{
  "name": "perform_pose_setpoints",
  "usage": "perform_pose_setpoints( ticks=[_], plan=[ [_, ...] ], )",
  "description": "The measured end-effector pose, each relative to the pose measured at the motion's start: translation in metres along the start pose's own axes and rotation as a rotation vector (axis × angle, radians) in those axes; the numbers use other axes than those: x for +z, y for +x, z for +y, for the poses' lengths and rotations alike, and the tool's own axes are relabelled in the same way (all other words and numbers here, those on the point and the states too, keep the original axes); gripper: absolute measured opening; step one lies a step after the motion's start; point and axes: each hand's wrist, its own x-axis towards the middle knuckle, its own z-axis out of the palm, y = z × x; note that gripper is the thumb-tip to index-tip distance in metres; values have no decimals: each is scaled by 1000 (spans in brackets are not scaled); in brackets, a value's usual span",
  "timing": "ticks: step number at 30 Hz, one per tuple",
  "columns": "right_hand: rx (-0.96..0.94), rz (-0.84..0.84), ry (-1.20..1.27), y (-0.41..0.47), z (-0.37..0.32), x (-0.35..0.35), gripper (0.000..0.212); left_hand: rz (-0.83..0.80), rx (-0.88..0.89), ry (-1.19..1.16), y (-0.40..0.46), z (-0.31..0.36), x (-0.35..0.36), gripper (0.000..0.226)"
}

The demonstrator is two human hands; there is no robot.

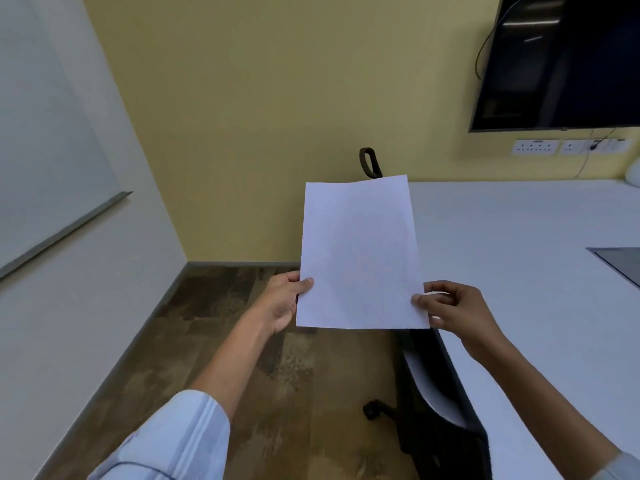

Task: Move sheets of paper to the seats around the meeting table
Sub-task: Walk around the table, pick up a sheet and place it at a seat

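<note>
I hold white paper [360,254] upright in front of me, above the left edge of the white meeting table [526,258]. My left hand [282,301] pinches its lower left edge. My right hand [450,308] pinches the lower right corner, where a second sheet edge seems to show behind the thumb. A black office chair [426,393] is tucked under the table just below the paper, and part of another chair's back [369,162] rises behind the paper's top edge.
A dark wall screen [561,60] hangs at the upper right over wall sockets [554,146]. A grey inset panel [620,261] lies in the table at the right. A whiteboard [45,150] covers the left wall. Wooden floor [242,341] runs between wall and table.
</note>
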Motion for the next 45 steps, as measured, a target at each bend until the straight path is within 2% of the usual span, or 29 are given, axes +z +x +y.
perform_pose_setpoints(
  ticks=[4,6,7,12,13,18,19,21,25,28,33,35,41,45],
  plan=[
    [25,65,-60,47,-4,31,20,-68,-33,43,78,24,-18,20],
    [44,146,-100,100,-6,50,15,-136,-77,101,148,52,-24,17],
    [53,134,-129,96,-8,55,14,-124,-71,132,149,53,-22,14],
    [162,197,-149,190,-11,78,10,-120,-95,243,277,95,-8,7],
    [179,177,-160,188,-13,79,12,-121,-107,246,275,93,-6,7],
    [252,241,-182,306,7,70,33,-220,-109,377,419,108,27,6],
    [257,221,-181,309,-1,71,35,-221,-95,386,419,113,29,7],
    [286,259,-166,375,13,51,36,-275,-87,440,496,118,57,6],
    [313,323,-134,457,13,19,41,-366,-41,542,587,142,105,4],
    [319,406,-108,528,8,-8,43,-439,59,647,666,173,157,10],
    [366,601,-18,622,14,-36,24,-550,66,792,783,203,239,4],
    [373,673,42,656,22,-45,27,-598,57,849,829,208,272,13],
    [451,937,150,757,67,-72,17,-776,11,960,952,189,366,22],
    [548,1070,186,814,106,-86,27,-852,-3,1040,1022,161,408,23]
  ],
)
